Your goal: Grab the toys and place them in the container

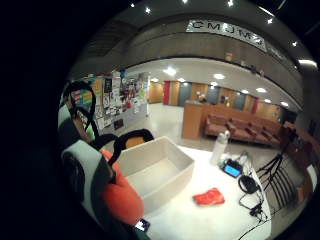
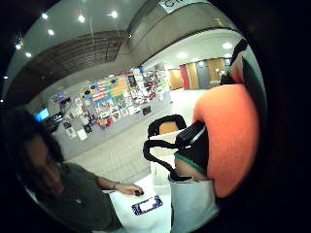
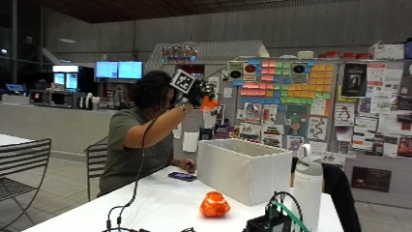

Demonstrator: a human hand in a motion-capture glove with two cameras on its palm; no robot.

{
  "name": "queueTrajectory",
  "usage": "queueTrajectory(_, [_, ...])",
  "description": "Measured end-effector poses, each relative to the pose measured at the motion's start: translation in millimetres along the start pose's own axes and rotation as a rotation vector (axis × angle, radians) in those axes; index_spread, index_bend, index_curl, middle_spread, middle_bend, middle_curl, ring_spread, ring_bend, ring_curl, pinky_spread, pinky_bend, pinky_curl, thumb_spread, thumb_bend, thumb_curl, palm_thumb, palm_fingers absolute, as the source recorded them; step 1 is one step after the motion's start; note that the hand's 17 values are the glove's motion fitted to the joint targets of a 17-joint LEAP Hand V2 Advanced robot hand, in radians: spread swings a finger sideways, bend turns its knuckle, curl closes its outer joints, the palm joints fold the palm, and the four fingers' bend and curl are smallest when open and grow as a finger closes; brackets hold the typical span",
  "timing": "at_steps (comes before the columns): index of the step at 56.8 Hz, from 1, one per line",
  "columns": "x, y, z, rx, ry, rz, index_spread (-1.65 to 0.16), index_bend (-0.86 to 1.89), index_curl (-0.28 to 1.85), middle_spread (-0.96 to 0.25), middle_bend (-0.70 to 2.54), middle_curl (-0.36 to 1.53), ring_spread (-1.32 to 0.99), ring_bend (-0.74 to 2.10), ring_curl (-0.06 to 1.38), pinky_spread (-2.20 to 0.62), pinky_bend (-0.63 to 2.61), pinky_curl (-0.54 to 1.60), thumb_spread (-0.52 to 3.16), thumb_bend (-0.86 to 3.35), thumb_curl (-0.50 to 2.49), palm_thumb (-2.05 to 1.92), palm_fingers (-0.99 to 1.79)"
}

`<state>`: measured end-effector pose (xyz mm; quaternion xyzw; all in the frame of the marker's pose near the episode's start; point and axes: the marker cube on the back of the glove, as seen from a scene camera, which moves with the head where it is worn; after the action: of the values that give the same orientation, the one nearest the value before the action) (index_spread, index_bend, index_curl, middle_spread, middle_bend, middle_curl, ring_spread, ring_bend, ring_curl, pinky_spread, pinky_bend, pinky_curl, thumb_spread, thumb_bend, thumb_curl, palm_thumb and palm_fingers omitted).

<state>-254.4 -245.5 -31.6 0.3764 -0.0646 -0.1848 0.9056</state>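
My gloved right hand (image 3: 196, 95) is raised high above the table, over the near end of the white container (image 3: 244, 169), and grips an orange toy (image 3: 208, 103). That same orange toy (image 2: 228, 136) fills much of the thumb side palm view and shows beside the strap in the little finger side view as the orange toy (image 1: 120, 197). The container (image 1: 157, 172) is open-topped and looks empty. A second orange toy (image 3: 214, 204) lies on the white table (image 3: 161, 203) in front of the container, also seen as the toy (image 1: 209, 197).
A white bottle (image 3: 308, 186) and a black device with cables (image 3: 273, 220) stand at the table's right end. A dark phone (image 3: 183, 176) lies by the person's bare left hand (image 3: 187, 166). A metal chair (image 3: 22, 169) stands at the left.
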Motion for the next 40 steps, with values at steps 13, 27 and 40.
queueTrajectory(13, [-28.2, -45.9, 79.1, -0.177, -0.05, 0.041, -0.44, 0.46, 0.63, -0.31, 1.09, 0.81, -0.33, 1.44, 0.61, -0.42, 1.23, 0.63, 0.91, 0.09, 0.82, 0.46, 1.07])
queueTrajectory(27, [-5.1, -16.2, 142.5, -0.499, -0.146, 0.195, -0.45, 0.32, 0.73, -0.31, 1.02, 0.83, -0.3, 1.42, 0.6, -0.39, 1.1, 0.57, 0.94, 0.0, 0.85, 0.36, 0.87])
queueTrajectory(40, [55.9, 25.4, 133.8, -0.495, -0.292, 0.343, -0.44, 0.31, 0.7, -0.22, 0.51, 0.62, -0.29, 1.0, 0.44, -0.17, 1.07, 0.5, 0.84, -0.16, 0.53, -0.19, 0.12])
